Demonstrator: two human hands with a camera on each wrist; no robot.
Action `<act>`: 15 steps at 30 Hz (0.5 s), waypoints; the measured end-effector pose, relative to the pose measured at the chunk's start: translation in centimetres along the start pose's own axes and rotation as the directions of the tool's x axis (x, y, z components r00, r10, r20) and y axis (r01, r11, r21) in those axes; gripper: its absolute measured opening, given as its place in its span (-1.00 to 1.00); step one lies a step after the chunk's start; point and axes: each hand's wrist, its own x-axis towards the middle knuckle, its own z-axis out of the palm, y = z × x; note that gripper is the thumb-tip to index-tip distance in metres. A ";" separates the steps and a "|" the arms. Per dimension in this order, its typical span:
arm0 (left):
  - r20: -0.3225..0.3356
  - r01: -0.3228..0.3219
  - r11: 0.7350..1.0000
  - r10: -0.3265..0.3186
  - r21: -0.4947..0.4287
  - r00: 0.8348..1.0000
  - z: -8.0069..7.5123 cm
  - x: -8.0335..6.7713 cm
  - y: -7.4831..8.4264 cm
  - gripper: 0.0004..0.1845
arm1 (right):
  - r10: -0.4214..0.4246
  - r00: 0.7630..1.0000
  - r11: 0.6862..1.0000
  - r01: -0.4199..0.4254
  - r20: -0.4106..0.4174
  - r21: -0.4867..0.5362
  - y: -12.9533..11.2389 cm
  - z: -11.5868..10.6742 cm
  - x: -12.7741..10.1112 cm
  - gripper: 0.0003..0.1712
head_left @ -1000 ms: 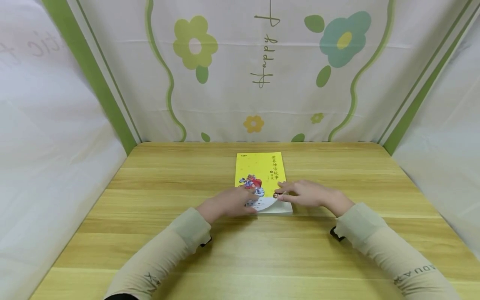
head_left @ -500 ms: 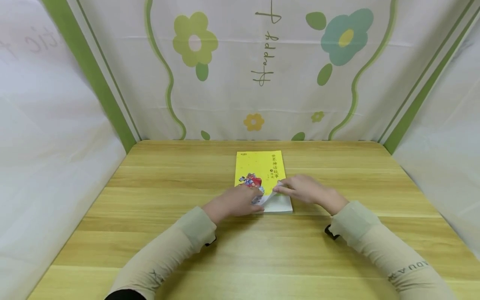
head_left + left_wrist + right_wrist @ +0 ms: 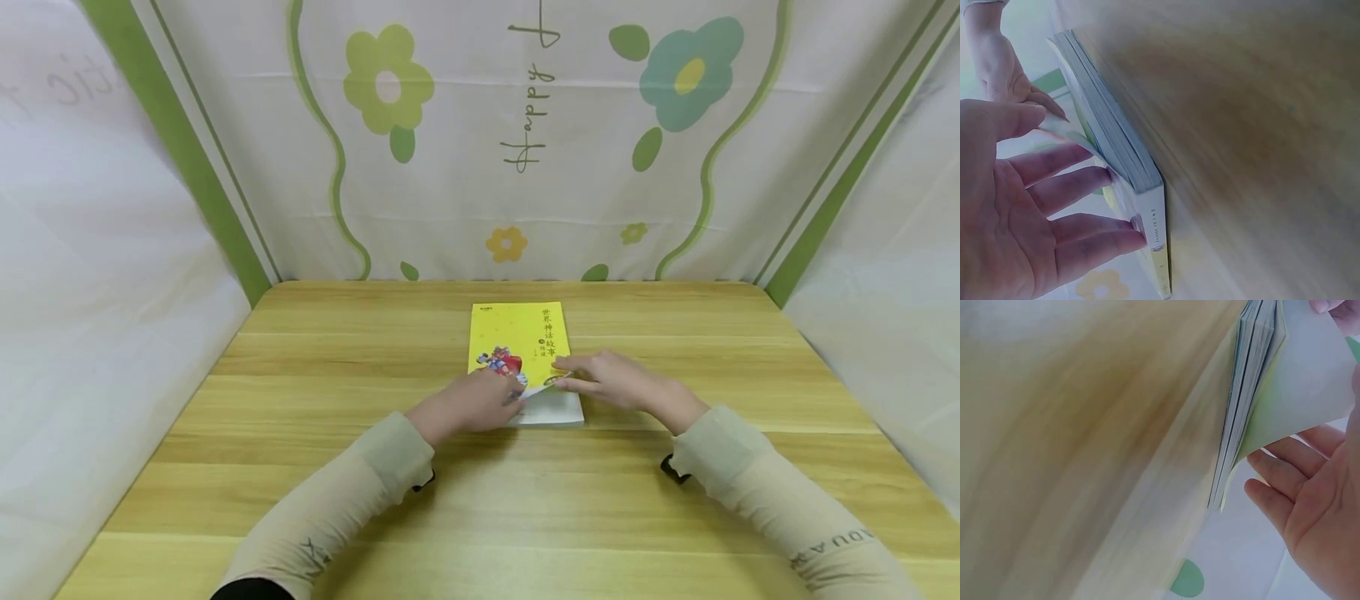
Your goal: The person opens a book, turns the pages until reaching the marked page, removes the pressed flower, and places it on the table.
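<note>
The book (image 3: 519,350) is paper, with a smooth, glossy yellow cover. The table (image 3: 315,467) looks like smooth, matt light wood-grain. The backdrop (image 3: 465,192) behind it is printed cloth.

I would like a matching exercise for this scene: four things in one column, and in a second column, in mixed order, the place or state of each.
Things:
1. book
2. cover corner
3. left hand
4. right hand

Places or states:
A. pinches the lifted corner
B. lies flat on the wooden table
C. curled up, white underside showing
D. rests on the near left part of the cover, fingers straight

Pairs: 1-B, 2-C, 3-D, 4-A
</note>
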 end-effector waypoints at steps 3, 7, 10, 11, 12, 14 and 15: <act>-0.004 0.011 1.000 -0.011 -0.017 1.000 0.1 0.1 0.0 -0.58 | 0.008 1.000 1.000 -0.008 -0.013 0.010 0.3 -0.1 -0.4 -0.27; -0.033 0.019 0.998 -0.021 -0.055 0.999 0.2 0.3 -0.1 -0.61 | 0.034 0.998 0.999 -0.033 -0.043 0.008 0.7 -0.5 -0.8 -0.27; -0.053 0.032 0.996 -0.037 -0.085 0.998 0.3 0.4 -0.2 -0.61 | 0.061 0.997 0.998 -0.061 -0.049 0.001 0.9 -0.6 -1.1 -0.26; -0.058 0.035 0.995 -0.040 -0.091 0.998 0.3 0.5 -0.2 -0.61 | 0.071 0.996 0.997 -0.071 -0.048 -0.001 0.9 -0.7 -1.2 -0.25; -0.064 0.038 0.995 -0.044 -0.096 0.997 0.3 0.5 -0.2 -0.61 | 0.080 0.996 0.997 -0.080 -0.044 -0.005 1.0 -0.7 -1.2 -0.25; -0.082 0.042 0.994 -0.050 -0.097 0.995 0.3 0.5 -0.2 -0.63 | 0.090 0.995 0.996 -0.090 -0.037 -0.015 1.0 -0.7 -1.4 -0.26; -0.091 0.047 0.995 -0.056 -0.090 0.994 0.3 0.5 -0.2 -0.62 | 0.096 0.995 0.995 -0.096 -0.032 -0.022 1.0 -0.7 -1.5 -0.27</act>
